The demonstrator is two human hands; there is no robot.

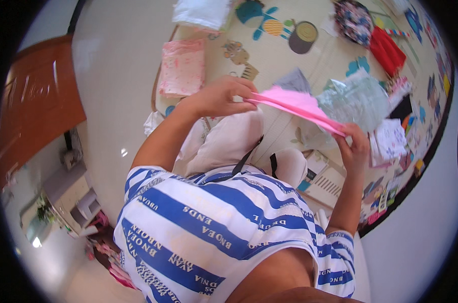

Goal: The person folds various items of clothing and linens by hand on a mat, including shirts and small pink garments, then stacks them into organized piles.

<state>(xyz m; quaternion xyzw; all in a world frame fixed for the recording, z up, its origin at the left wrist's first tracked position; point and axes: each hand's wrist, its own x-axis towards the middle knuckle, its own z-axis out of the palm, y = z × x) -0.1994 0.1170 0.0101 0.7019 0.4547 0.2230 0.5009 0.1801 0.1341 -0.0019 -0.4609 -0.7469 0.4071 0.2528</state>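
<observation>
A pink piece of cloth (295, 105) is stretched in the air between my two hands, its near edge pulled into a taut band. My left hand (229, 96) pinches one end of that edge between thumb and fingers. At the other end, my right hand (353, 144) grips the corner the same way. Just beyond the cloth lies a grey cloth (294, 80), partly hidden by it. A crumpled clear plastic bag (355, 100) sits beside the pink cloth on the right. Folded pink printed fabric (183, 66) lies past my left forearm.
Underneath is a cartoon-printed play mat (266, 72). White folded fabric (202, 13) lies at the far left of it. At the far right are a dark floral bundle (353, 22) and a red cloth (388, 51). White printed cloths (388, 140) are near my right hand.
</observation>
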